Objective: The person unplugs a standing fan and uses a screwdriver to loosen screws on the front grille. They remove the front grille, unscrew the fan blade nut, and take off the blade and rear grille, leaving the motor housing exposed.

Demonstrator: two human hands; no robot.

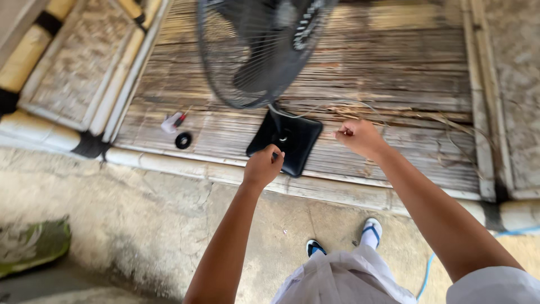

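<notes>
Black desk fan (256, 50) stands on a bamboo-slat platform (394, 73), wire cage facing the camera, square black fan base (292, 138) near the platform's front edge. Left hand (262, 166) sits at the base's front-left edge, fingers curled into a loose fist against it; something small and dark shows at the fingertips, cannot tell what. Right hand (360, 138) hovers just right of the base, fingers closed tight, pinching a small item, too small to identify. A thin grey cord (337, 104) curves from the fan's neck across the slats toward the right hand.

No containers in view. Loose parts left of the base: a black ring-shaped piece (183, 140) flat on the slats, and just beside it a small white object with a red tip (173, 122), kind unclear.

Surface: weathered split-bamboo slats, framed by thick bamboo poles (185, 167) bound with black strapping. A woven bamboo panel (73, 67) lies at upper left. Some dry straw (444, 126) lies on the slats at right. Below the platform is a rough concrete floor (140, 219), with a green cloth (31, 245) at far left and a blue hose (427, 273) at lower right. Person wears white clothing and blue-strapped sandals (371, 228).
</notes>
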